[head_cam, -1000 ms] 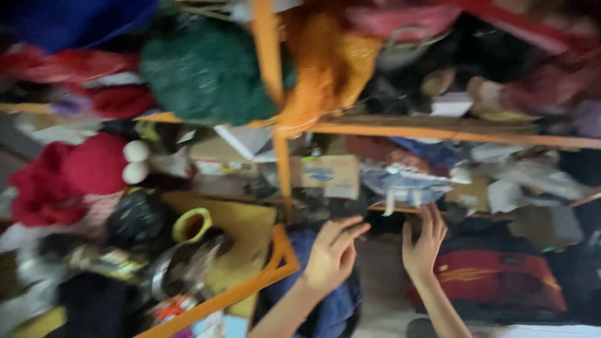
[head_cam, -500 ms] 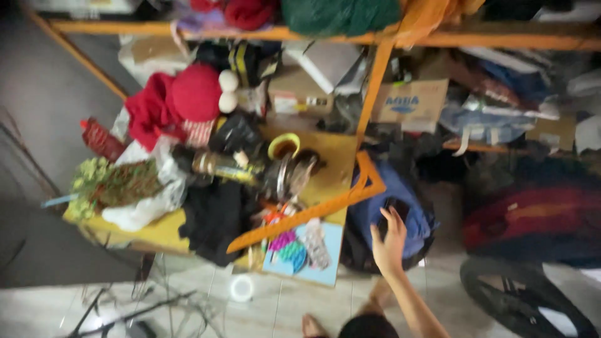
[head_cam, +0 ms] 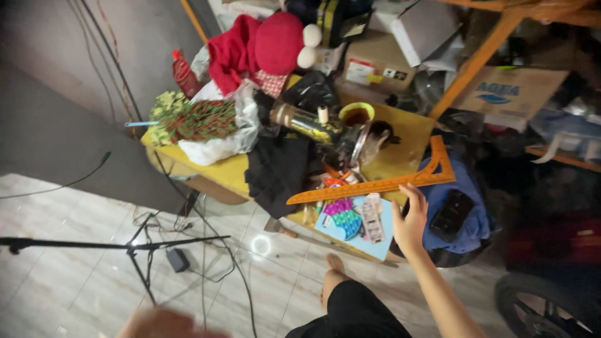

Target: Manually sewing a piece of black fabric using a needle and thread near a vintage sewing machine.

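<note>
A yellow cup (head_cam: 356,113) stands on the cluttered table (head_cam: 400,134); its contents are unclear. The right hand (head_cam: 410,220), fingers spread, touches the orange triangular ruler (head_cam: 388,184) lying at the table's edge, gripping nothing. The left hand (head_cam: 164,323) is blurred.

One orange L-shaped ruler (head_cam: 382,184) crosses mid-frame, with one black phone (head_cam: 452,211) on one blue bag (head_cam: 477,206) at right, one yellow cup (head_cam: 357,114) above centre, two cardboard boxes (head_cam: 510,94) at upper right, and one red bottle (head_cam: 184,74) at upper left.
</note>
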